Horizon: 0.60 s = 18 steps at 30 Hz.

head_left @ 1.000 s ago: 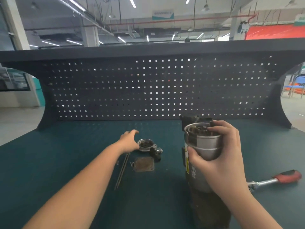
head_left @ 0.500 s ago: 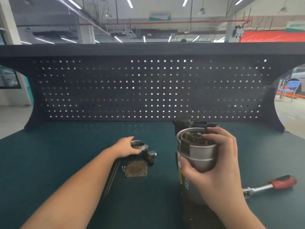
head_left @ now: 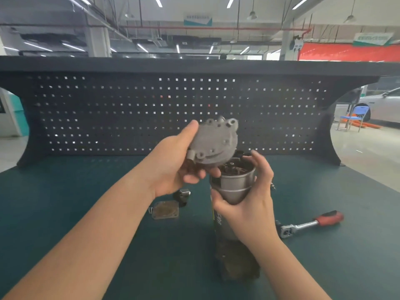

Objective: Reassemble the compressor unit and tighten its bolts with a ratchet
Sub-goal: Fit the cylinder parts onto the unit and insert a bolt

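Observation:
The compressor body (head_left: 234,187), a silver cylinder with a dark lower part, stands upright on the green bench. My right hand (head_left: 249,200) grips its upper section, thumb on the left side and fingers round the right. Its open top shows dark inner parts. My left hand (head_left: 173,165) holds a grey cast end cover (head_left: 213,144), tilted, just above and left of that open top. A ratchet with a red handle (head_left: 311,224) lies on the bench to the right of the body.
A square rusty plate (head_left: 165,210) and a small dark fitting (head_left: 184,194) lie on the bench mat (head_left: 65,202) under my left wrist. A small screw (head_left: 150,210) sits beside the plate. A black pegboard (head_left: 129,115) closes the back of the bench.
My left hand picked up the end cover from the bench and raised it to the right, over the top of the body. My right hand stayed on the cylinder.

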{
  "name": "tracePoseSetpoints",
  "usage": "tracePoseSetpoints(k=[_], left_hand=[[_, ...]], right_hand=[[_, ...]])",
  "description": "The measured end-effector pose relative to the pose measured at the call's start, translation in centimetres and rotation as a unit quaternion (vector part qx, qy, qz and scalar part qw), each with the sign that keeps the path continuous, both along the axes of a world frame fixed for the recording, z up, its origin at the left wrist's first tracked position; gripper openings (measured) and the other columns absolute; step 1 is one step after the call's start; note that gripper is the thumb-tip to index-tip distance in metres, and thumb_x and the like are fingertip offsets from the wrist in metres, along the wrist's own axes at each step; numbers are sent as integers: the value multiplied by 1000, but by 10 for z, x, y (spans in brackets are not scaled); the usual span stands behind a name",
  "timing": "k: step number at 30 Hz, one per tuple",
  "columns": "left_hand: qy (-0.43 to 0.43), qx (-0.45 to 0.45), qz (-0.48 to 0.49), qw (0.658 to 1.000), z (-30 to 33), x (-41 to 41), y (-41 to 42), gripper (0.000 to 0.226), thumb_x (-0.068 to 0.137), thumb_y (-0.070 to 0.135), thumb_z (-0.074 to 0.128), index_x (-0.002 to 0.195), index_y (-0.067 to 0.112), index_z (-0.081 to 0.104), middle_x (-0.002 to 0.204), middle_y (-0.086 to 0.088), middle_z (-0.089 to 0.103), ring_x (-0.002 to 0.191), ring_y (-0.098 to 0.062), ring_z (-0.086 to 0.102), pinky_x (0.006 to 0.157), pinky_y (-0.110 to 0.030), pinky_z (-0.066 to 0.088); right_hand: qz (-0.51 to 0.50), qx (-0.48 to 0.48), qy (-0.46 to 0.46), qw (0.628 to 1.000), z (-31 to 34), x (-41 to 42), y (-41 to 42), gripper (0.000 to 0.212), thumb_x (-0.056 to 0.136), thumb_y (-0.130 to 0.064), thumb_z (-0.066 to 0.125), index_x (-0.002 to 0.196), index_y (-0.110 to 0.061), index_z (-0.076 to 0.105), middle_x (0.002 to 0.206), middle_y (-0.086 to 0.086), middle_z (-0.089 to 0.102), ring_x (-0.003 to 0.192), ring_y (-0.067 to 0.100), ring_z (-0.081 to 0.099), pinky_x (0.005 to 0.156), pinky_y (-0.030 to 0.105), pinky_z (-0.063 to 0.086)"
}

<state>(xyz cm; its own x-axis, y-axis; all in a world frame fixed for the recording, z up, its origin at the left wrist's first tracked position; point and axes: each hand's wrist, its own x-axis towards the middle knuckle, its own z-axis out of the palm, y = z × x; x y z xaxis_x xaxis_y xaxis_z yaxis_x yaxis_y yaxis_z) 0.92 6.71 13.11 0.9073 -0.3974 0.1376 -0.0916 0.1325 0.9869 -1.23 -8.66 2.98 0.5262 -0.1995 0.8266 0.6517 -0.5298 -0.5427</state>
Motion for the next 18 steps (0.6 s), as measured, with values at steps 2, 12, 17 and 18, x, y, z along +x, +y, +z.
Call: tracePoseSetpoints(k=[2, 12, 17, 18], left_hand=[[55, 82, -15, 995, 2, -15, -3, 56, 103, 46, 35, 82, 2, 62, 56, -21, 63, 34, -15, 43, 31, -14, 24], [77, 281, 66, 954, 20, -6, -25, 41, 102, 33, 36, 69, 14, 50, 42, -4, 53, 33, -9, 35, 31, -12, 19], [9, 400, 82, 913, 20, 0, -34, 40, 99, 31, 31, 70, 14, 52, 39, 1, 50, 34, -10, 34, 37, -14, 22], [2, 418, 77, 905, 22, 0, -35, 43, 100, 34, 29, 72, 14, 54, 40, 1, 51, 33, -10, 36, 38, -14, 24]], right_hand=[[1, 16, 21, 1000, -2, 0, 0, 114, 60, -48, 74, 144, -54, -2, 138, -25, 34, 112, -12, 49, 79, -4, 35], [-21, 30, -7, 999, -4, 4, 0, 127, 59, -49, 74, 148, -45, -17, 154, 4, 12, 118, -36, 18, 82, -7, 30], [-32, 16, -17, 999, -6, 5, 0, 122, 60, -47, 75, 152, -34, -4, 149, 14, 22, 120, -37, 9, 69, -3, 36], [-23, 17, -15, 999, -6, 5, 0, 123, 60, -44, 79, 151, -39, -5, 149, 12, 22, 119, -37, 10, 73, -6, 36]])
